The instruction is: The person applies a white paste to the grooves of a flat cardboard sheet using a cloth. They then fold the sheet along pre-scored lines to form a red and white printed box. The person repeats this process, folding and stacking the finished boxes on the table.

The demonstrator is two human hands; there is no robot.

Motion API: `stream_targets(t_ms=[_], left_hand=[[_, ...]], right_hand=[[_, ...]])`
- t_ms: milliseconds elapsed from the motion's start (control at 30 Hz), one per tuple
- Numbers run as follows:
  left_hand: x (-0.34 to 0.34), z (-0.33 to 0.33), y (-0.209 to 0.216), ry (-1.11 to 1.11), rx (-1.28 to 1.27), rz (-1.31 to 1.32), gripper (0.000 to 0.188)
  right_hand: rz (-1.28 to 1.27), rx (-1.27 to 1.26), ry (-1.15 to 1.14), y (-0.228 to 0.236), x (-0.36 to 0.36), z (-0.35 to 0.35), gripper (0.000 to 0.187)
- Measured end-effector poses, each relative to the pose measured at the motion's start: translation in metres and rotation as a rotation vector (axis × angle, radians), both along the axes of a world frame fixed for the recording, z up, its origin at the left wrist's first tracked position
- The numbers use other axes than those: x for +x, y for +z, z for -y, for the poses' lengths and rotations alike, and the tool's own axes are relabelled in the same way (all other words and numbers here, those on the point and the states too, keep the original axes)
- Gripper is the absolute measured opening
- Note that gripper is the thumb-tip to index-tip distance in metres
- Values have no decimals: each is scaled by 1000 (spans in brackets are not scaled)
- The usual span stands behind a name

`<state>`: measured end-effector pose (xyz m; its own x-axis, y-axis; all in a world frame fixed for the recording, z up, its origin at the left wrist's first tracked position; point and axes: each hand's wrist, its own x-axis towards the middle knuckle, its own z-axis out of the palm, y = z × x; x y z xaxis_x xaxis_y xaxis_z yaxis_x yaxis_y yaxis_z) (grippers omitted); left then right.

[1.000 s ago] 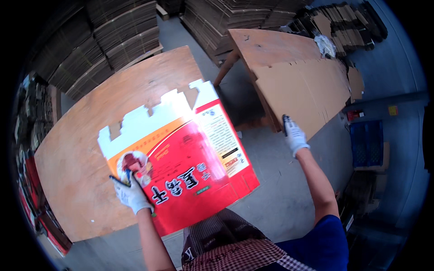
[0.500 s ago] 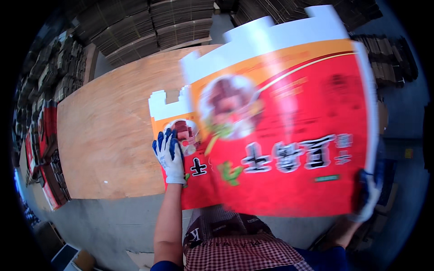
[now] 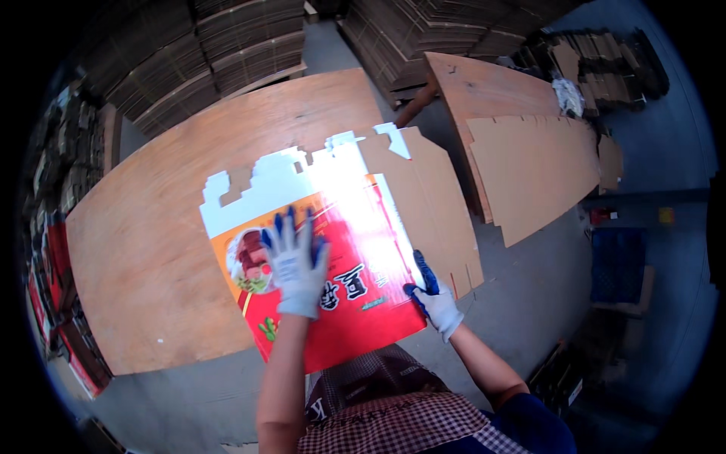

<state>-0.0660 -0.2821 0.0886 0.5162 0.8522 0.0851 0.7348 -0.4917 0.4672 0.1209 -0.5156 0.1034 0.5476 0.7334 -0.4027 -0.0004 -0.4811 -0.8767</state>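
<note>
A flat box blank [image 3: 340, 325], printed red and orange with a food picture and white tabs along its far edge, lies on the near part of the wooden table. My left hand [image 3: 296, 261], in a white glove with blue fingertips, lies flat on its printed face with fingers spread. At the blank's right edge, my right hand [image 3: 439, 299], gloved alike, pinches the border, its thumb on the printed side; the undersides of its fingers are hidden. Plain brown cardboard [image 3: 435, 204] with slots along its edges shows from beneath the blank on the right.
The wooden table [image 3: 151, 265] extends to the left. A second wooden table [image 3: 491, 87] at the right bears a brown cardboard sheet [image 3: 533, 166]. Tall cardboard stacks [image 3: 246, 34] stand behind. More folded cartons [image 3: 64, 280] line the left side. A blue crate [image 3: 618, 265] sits at the right.
The raised printed blank has come down flat onto the table. My right hand has moved left with its edge, and my left hand now rests on the upper printed face. The view has turned rightward.
</note>
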Motion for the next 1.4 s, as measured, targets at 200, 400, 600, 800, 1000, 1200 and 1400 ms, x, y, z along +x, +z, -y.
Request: stream_targets(t_ms=[200,400,600,800,1000,1200,1400], left_hand=[[76,20,-11,-32,2,-234,72],[65,15,-8,-38,-47,-326,73],[71,16,-7,-52,-56,-282,73],[73,15,-8,-47,-81,-268,73],[72,15,-8,-38,-84,-250,72],[70,15,-6,-48,-83,-257,73],[73,15,-12,-43,-47,-262,75]], right_hand=[[1013,-75,-136,20,122,-21,40],[-88,23,-137,61,168,-58,42],[458,174,192,54,115,-149,36],[952,154,670,-2,126,-223,32],[1081,41,720,-16,121,-228,26],[1110,10,660,-12,105,-230,34],[1366,-110,419,-30,67,-223,48]])
